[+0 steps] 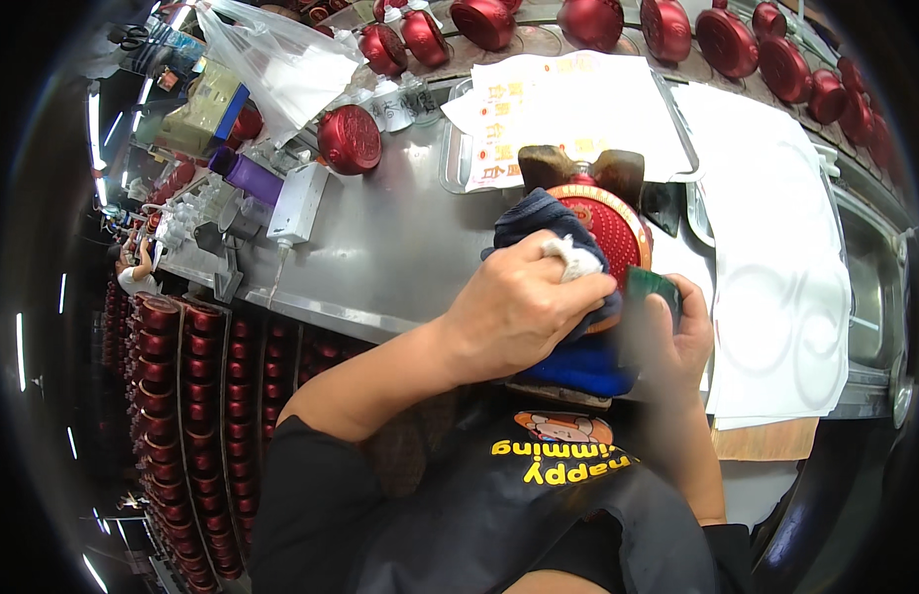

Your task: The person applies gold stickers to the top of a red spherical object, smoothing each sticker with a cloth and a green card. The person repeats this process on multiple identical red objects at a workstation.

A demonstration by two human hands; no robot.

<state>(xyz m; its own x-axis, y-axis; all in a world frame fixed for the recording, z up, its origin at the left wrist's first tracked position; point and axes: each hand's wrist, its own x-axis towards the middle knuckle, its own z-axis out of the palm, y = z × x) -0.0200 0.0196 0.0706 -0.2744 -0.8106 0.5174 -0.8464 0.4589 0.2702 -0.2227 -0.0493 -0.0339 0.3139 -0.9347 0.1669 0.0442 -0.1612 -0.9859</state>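
Observation:
A round dark-red bottle with a dotted face and a gold-coloured rim band lies in front of me, its neck toward two dark brown rests. My left hand is closed round a bunched dark blue cloth and a wad of white cloth, pressed against the bottle's left side. At the bottle's right side, my right hand pinches a green translucent flat piece, partly blurred. A bright blue cloth lies under the bottle's near edge. My left hand hides part of the bottle's face.
Printed paper covers a tray beyond the bottle. White sheets spread to the right, beside a metal sink. Several red bottles line the far side. One more stands left, near a white box and a purple bottle.

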